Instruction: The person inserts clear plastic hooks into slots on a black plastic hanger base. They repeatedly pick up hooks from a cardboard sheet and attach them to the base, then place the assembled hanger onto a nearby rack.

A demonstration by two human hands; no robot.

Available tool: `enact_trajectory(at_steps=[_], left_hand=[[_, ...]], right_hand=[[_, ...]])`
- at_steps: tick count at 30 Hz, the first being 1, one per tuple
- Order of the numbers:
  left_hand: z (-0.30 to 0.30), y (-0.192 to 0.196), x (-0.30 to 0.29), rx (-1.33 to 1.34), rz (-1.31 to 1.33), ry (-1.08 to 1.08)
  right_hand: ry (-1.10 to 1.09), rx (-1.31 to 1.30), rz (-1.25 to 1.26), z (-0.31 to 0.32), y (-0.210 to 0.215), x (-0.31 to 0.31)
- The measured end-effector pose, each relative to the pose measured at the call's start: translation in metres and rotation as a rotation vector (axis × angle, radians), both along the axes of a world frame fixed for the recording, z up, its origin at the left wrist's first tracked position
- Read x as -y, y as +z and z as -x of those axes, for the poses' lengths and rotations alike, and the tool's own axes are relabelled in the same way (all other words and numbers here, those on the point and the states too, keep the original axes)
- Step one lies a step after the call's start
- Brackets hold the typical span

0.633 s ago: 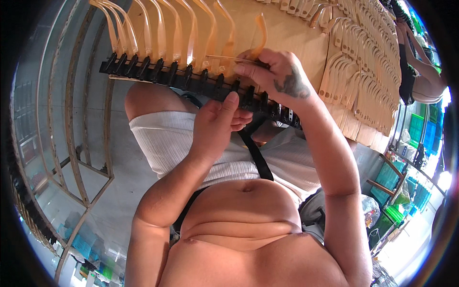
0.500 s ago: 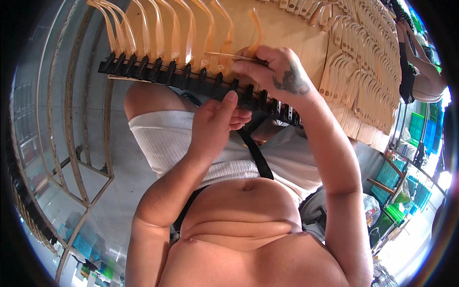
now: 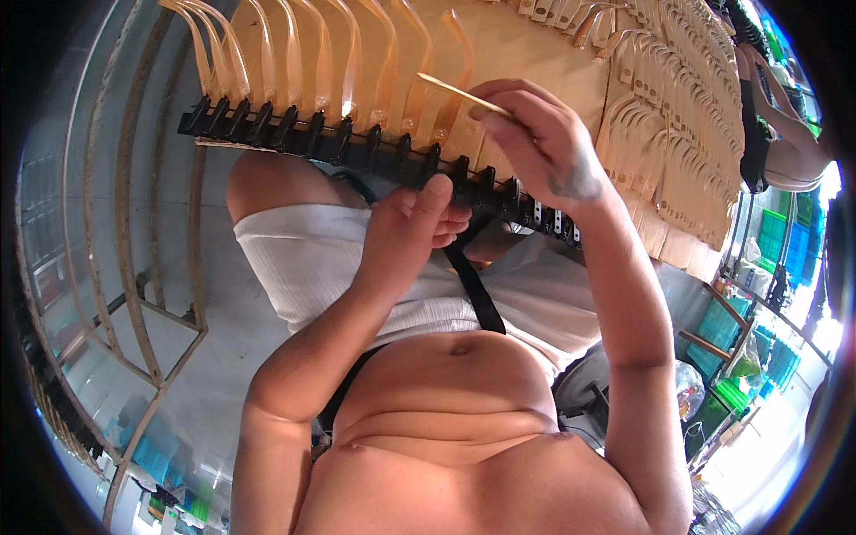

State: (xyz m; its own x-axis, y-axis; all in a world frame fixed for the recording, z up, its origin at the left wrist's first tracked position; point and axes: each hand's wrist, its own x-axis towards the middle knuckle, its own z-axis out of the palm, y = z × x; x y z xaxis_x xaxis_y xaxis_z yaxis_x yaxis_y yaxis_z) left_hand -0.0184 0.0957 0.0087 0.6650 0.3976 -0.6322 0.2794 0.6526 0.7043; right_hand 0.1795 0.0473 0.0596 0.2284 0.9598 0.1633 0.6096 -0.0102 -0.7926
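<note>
A black rack [image 3: 321,143] of spring clips runs slantwise across the view above my knees. Amber, see-through eyeglass temples [image 3: 348,62] stand in its left and middle clips, curved ends away from me. The rightmost standing temple [image 3: 459,67] has its near end at a clip by my left thumb. My left hand [image 3: 415,223] is closed at the rack's near edge, thumb up against a clip and fingers curled beneath. Above the right-hand clips, my right hand [image 3: 544,143] pinches a thin pale pointed stick [image 3: 455,91], its tip pointing up-left.
Beyond the rack lies a brown cardboard-like board [image 3: 508,53]. Rows of more temples [image 3: 669,134] cover its right side. A metal frame [image 3: 134,223] stands at left. At far right are another person's arm [image 3: 785,116] and green crates [image 3: 776,236].
My right hand has drawn back to the right from the rightmost temple, which now stands in the rack. The stick is raised clear of the temples. My left hand has barely moved.
</note>
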Motion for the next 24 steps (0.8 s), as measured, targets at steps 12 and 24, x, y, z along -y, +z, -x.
enact_trajectory(at_steps=[12,24], left_hand=[[-0.013,0.007,0.010,0.082,0.088,0.015],[-0.009,0.001,0.010,0.110,0.087,0.015]], right_hand=[[-0.204,-0.217,0.078,0.009,-0.007,0.007],[-0.080,-0.334,0.255,0.003,-0.003,0.004]])
